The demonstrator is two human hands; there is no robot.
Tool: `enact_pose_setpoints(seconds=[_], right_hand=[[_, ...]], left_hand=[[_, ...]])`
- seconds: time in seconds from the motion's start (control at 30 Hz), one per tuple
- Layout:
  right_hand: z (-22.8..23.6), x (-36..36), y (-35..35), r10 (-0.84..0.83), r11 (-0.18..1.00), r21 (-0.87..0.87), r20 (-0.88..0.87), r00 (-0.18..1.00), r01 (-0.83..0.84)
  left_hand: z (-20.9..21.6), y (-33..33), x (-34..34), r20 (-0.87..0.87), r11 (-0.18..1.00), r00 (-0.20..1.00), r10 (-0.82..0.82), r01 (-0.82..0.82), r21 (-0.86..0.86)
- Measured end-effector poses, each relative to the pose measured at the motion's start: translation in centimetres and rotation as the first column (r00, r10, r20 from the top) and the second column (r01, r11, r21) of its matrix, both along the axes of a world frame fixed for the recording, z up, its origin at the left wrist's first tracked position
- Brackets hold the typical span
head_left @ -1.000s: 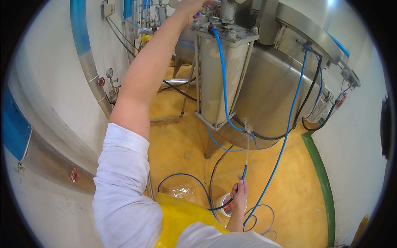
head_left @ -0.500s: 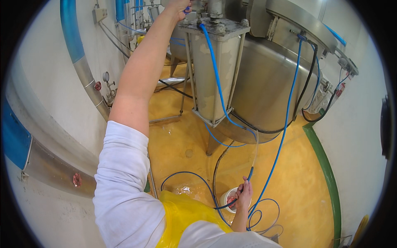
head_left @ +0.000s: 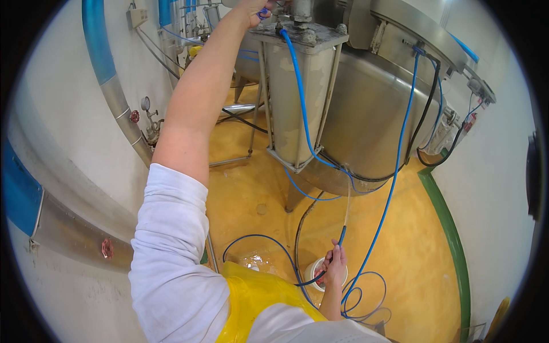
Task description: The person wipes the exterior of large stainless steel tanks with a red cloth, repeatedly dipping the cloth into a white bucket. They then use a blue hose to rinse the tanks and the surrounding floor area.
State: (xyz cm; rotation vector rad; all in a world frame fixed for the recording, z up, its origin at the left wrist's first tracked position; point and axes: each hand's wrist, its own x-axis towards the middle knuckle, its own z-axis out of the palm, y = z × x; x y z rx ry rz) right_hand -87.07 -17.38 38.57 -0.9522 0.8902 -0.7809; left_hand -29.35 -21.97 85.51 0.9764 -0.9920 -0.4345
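Note:
My left arm reaches up to the top of a metal cylinder [head_left: 294,97] with a square plate and corner rods. My left hand [head_left: 255,12] is closed there, with a small blue thing [head_left: 263,13] showing between its fingers; its kind is unclear. Low at the right, my right hand [head_left: 335,264] is wrapped round a dark blue water hose [head_left: 342,235]. From the hose tip a thin stream of water [head_left: 347,200] runs toward the lower side of a big steel tank [head_left: 372,114]. Under my right hand stands a white bucket [head_left: 344,276] with something reddish inside.
A blue air line [head_left: 303,108] drops from the cylinder's top, and another blue hose [head_left: 394,177] hangs by the tank. Hose loops [head_left: 366,274] lie on the wet yellow floor [head_left: 246,194]. Pipes with a red valve wheel [head_left: 107,247] line the left wall. A green kerb [head_left: 452,234] edges the right.
My left hand has shifted slightly right and down at the cylinder's top. My right hand has moved a little left, and the hose tip and water stream have swung left with it.

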Motion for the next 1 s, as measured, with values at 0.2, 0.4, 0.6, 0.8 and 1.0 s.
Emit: enact_pose_setpoints(seconds=[0.2, 0.4, 0.6, 0.8, 1.0], right_hand=[[-0.3, -0.4, 0.3, -0.055, 0.998, 0.003, 0.005, 0.998, 0.055], [-0.5, -0.3, 0.3, -0.057, 0.998, 0.008, 0.015, 0.998, 0.057], [-0.8, 0.1, 0.2, -0.046, 0.999, 0.004, -0.009, 0.999, 0.046], [-1.6, 0.8, 0.7, -0.036, 0.999, 0.024, -0.001, 0.999, 0.036], [-2.1, -0.2, 0.3, -0.026, 0.999, 0.034, -0.031, 0.999, 0.027]], left_hand=[[-0.1, -0.8, -0.8, 0.032, 0.994, 0.994, 0.105, -0.106, 0.005], [0.7, 0.4, -2.6, 0.224, 0.958, 0.938, 0.266, -0.283, 0.045], [0.1, 0.1, -2.9, 0.386, 0.876, 0.794, 0.470, -0.473, -0.094], [-2.1, 1.7, 4.5, 0.646, 0.369, -0.068, 0.761, -0.773, -0.516], [-12.6, 7.2, 5.6, 0.953, 0.319, 0.038, 0.301, -0.946, -0.063]])
